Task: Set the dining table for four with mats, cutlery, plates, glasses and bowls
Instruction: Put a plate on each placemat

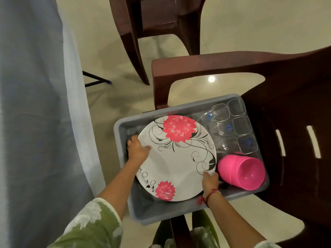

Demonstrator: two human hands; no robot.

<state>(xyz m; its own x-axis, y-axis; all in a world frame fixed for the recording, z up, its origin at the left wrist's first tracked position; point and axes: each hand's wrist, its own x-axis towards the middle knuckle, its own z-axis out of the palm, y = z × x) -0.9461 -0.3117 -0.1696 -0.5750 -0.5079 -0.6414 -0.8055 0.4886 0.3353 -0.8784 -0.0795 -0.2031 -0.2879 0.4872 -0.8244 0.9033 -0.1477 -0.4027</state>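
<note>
Head view: we grip the floral plate [176, 158], left hand [137, 149] at its left rim, right hand [210, 182] at its near-right rim, fingers [147, 147] curled round it, over the grey tub [157, 211], pink bowls [241, 171] just right.

Plate [176, 158] in tub [125, 126] on chair [286, 133], glasses [234, 126] and bowls [241, 171] rightward

No writing, brand or number can be read; the blue stickers [228, 127] on the glasses [241, 125] are too blurred.
</note>
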